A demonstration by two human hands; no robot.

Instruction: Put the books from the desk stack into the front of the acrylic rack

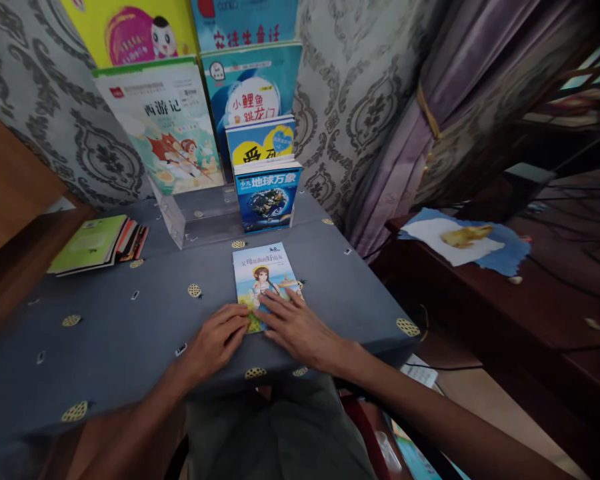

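The right hand (pixel 303 327), fingers apart, and the left hand (pixel 220 340), its fingers pinching or not I cannot tell, touch one book (pixel 253 267) on the worktop (pixel 150 327). Six covers (pixel 267 200) stand behind.

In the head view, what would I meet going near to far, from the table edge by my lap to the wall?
The small book under your right hand → the Earth-cover book → the yellow-and-blue book → the teal book → patterned wallpaper.
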